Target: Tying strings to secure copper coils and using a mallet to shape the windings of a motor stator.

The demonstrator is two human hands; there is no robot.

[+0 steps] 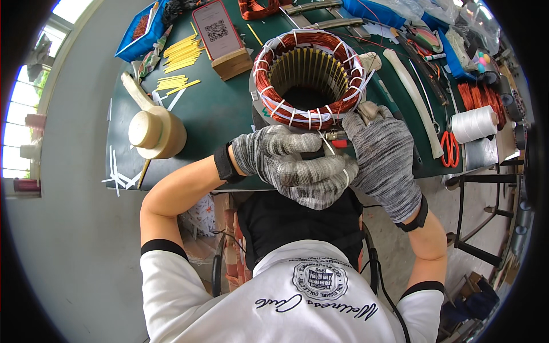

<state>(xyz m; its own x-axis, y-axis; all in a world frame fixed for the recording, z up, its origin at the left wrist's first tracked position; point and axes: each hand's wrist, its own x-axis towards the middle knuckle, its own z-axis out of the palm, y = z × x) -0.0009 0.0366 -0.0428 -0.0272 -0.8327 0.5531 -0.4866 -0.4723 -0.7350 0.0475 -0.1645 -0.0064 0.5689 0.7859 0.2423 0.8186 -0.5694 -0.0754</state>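
A motor stator (260, 103) stands upright on the table, its ring of copper windings (272, 106) bound with white cord loops. Just below its near rim, my left hand (300, 163), in a grey knitted glove, is curled closed with white cord (327, 144) running through its fingers. My gloved right hand (384, 154) is closed against the ring's near right edge, thumb and fingertips together; what they pinch is hidden. Between the hands shows a small metal piece with a red part (339, 143), partly covered.
A wooden mallet (157, 134) lies left, near yellow strips (183, 52) and a phone-sized stand card (217, 30) on a wooden block (233, 64). On the right are red-handled scissors (450, 150), a white cord spool (474, 124), a long pale wooden tool (414, 100) and blue bins (454, 57).
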